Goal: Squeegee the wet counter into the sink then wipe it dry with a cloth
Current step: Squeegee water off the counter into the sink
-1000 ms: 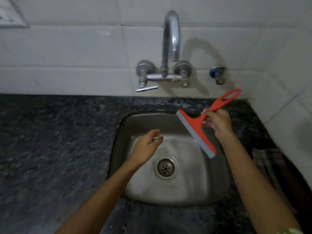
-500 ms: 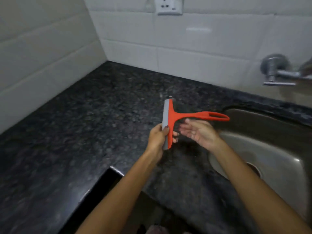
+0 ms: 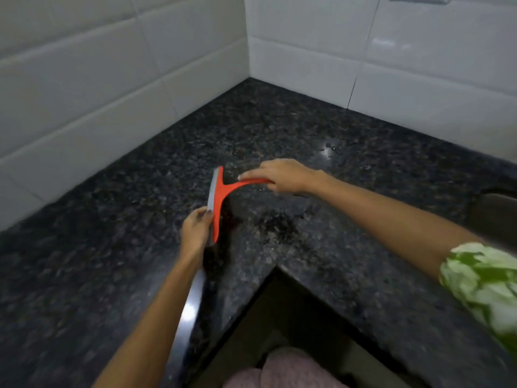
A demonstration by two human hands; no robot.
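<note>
Left hand (image 3: 195, 229), frame centre: fingers pinch near end of red squeegee (image 3: 216, 204) blade. Right hand (image 3: 282, 175): closed over handle. Blade on or just above black granite desk (image 3: 112, 219); contact unclear. Sink edge (image 3: 495, 217), far right. Step: squeegee phase, stroke setup. Next: seat blade flat, draw rightward toward sink. Cloth not seen.

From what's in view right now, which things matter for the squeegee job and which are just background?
For the job:
- red squeegee, held by left hand at the blade, right hand on the handle
- black granite counter
- sink edge, far right

Background:
- white wall tiles

No cloth in view.
</note>
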